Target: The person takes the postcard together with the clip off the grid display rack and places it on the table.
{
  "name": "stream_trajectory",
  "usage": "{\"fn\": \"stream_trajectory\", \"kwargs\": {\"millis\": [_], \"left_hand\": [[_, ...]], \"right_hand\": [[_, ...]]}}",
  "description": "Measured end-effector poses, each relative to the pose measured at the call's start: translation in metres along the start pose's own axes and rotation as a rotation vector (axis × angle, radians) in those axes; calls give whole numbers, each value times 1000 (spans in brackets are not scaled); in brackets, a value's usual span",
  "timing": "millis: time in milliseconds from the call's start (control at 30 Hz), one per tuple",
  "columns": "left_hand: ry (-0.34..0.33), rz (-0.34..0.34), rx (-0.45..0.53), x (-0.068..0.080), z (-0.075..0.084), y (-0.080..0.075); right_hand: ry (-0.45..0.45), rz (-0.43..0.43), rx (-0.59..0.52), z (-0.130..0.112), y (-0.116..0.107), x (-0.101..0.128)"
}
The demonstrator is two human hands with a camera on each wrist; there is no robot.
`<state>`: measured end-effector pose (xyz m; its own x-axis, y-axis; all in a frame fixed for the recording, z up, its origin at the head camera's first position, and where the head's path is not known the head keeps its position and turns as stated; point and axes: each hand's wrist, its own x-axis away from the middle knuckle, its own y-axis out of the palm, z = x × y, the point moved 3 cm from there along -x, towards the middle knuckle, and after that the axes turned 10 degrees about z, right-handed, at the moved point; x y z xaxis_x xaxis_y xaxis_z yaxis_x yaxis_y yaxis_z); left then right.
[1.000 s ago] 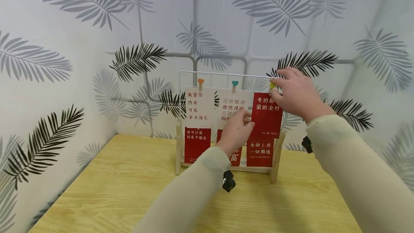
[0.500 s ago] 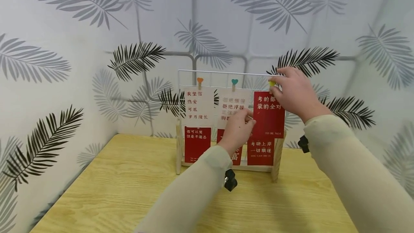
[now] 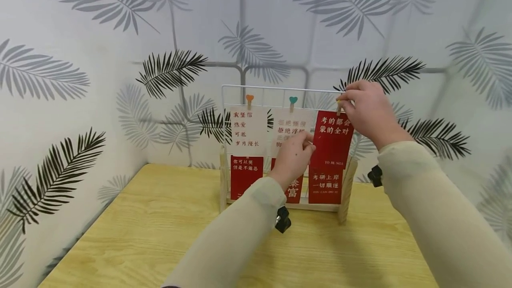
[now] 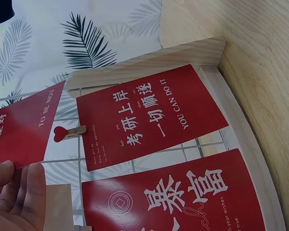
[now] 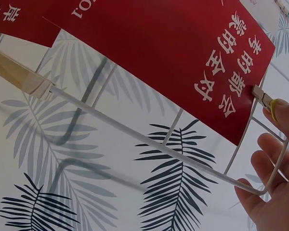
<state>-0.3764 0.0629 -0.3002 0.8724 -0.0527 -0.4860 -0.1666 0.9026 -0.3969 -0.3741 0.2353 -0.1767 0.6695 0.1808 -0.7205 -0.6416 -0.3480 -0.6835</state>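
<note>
My sleeves (image 3: 432,199) are pale beige. The card (image 3: 332,139) in my grip is red with white characters, its clip (image 5: 272,103) yellow-tipped. Beside it hang white cards (image 3: 249,130) with red writing, under orange (image 3: 250,98) and teal hearts (image 3: 293,100). The rack (image 3: 280,89) is white wire, the tabletop (image 3: 152,226) light wood grain, the wall (image 3: 100,34) white with grey and black fern leaves.

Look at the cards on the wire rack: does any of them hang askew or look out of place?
Yes. The upper right red card hangs tilted, its lower edge swung toward the rack's right post, while its neighbours hang straight. The right hand pinches its yellow clip; the left hand holds its left edge.
</note>
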Motion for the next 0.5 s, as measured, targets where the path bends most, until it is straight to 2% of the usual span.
{"fn": "stream_trajectory", "kwargs": {"millis": [233,500], "left_hand": [[7,9,-2,0,0,0],[9,-15,41,0,4,1]], "right_hand": [[2,16,-4,-1,-1,0],[-3,56,-14,2,-3,1]]}}
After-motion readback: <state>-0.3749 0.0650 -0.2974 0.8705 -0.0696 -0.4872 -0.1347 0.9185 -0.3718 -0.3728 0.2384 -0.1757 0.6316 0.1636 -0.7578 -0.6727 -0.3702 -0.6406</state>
